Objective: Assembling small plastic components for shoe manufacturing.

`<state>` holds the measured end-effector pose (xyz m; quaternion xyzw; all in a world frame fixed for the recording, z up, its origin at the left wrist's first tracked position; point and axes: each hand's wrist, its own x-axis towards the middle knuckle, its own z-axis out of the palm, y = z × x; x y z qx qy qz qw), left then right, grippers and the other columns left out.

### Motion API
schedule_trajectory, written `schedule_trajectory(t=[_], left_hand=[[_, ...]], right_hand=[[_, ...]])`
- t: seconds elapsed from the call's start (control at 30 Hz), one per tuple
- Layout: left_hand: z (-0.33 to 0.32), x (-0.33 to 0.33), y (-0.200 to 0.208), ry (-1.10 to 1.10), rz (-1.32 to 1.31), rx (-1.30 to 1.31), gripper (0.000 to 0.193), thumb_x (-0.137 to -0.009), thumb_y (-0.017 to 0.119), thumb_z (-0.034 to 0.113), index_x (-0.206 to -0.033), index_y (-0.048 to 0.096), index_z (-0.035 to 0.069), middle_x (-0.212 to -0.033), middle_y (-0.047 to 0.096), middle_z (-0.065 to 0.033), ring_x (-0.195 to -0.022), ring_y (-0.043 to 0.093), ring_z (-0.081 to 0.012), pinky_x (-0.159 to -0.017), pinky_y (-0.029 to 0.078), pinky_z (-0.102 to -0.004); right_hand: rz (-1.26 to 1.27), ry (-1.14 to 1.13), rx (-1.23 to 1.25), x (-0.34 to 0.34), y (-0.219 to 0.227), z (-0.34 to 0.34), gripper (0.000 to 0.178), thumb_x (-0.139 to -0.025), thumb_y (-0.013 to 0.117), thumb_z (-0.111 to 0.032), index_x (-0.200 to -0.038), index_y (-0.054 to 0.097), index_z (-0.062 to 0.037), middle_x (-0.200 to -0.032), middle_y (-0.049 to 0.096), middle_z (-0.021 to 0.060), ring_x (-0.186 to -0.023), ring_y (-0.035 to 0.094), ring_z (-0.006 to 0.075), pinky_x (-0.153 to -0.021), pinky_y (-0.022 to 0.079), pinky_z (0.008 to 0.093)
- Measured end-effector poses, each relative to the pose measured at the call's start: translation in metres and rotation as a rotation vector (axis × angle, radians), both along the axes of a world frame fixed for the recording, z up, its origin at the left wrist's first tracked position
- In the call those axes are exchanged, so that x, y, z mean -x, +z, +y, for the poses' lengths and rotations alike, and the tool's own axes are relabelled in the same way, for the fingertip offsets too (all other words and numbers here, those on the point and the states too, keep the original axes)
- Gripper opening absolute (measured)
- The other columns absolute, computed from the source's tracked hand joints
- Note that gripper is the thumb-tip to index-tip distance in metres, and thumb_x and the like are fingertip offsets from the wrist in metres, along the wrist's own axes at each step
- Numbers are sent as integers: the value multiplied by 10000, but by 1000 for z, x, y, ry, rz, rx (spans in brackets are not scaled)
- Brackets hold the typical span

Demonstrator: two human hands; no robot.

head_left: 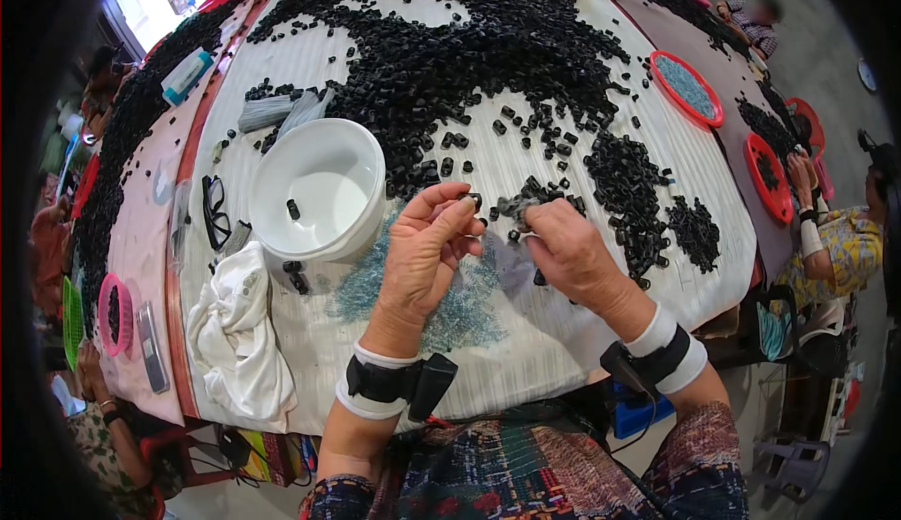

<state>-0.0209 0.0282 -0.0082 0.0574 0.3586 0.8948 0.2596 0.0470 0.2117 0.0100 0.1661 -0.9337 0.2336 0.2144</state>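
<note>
My left hand [430, 243] pinches a small black ring-shaped part [475, 201] between thumb and forefinger, its other fingers curled. Close to its right, my right hand [572, 248] is closed on something dark grey and blurred [514, 206] that I cannot make out. Below my left hand, a patch of small clear bluish pieces [469, 318] covers the cloth. To the left stands a white bowl [361, 159] with a single black part [293, 208] inside. Loose black parts [624, 182] lie beyond and beside my right hand.
A large heap of black parts [441, 60] spreads across the far table. Left of the bowl are black-framed glasses [216, 215], bundled grey strips [266, 114] and a white cloth [239, 332]. A red basket [713, 112] holds bluish pieces at right. Other people sit along both sides.
</note>
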Motion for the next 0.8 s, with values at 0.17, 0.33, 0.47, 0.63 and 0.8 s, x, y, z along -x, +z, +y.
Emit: schedule_trajectory(t=[0.17, 0.33, 0.47, 0.63, 0.8], left_hand=[[-1, 3, -1, 26, -16, 66, 176, -886, 604, 80, -1059, 601, 46, -870, 642, -69, -732, 620, -129, -584, 518, -252], [-1, 1, 4, 49, -38, 52, 224, -871, 626, 77, -1080, 583, 6, -896, 646, -76, -737, 642, -137, -582, 535, -241], [-2, 2, 2, 59, -38, 28, 213, -868, 628, 76, -1060, 580, -4, -909, 651, -97, -734, 643, -138, -584, 537, -243], [-2, 2, 2, 25, -39, 16, 205, -858, 638, 69, -1041, 580, -5, -919, 654, -116, -727, 643, -140, -579, 537, -244], [-1, 2, 3, 10, -23, 80, 197, -859, 625, 60, -1048, 588, 18, -928, 656, -132, -702, 644, -146, -564, 536, -256]], right_hand=[[34, 44, -62, 4, 4, -4, 197, -730, 565, 51, -922, 551, 6, -782, 540, 122, -751, 534, 297, -658, 466, 366], [-70, 93, 104, -15, 8, -5, 204, -716, 587, 79, -901, 533, 11, -751, 525, 128, -721, 525, 300, -634, 444, 375], [-111, 94, 79, -24, 1, -14, 229, -696, 606, 59, -907, 536, 3, -751, 512, 127, -721, 526, 304, -632, 453, 379], [-66, 123, -59, -25, -10, -31, 217, -693, 595, 19, -901, 544, -15, -756, 508, 111, -731, 533, 279, -647, 464, 366], [-75, 21, -102, -27, -17, -30, 160, -724, 571, -9, -880, 540, -31, -785, 510, 94, -742, 536, 257, -652, 458, 341]])
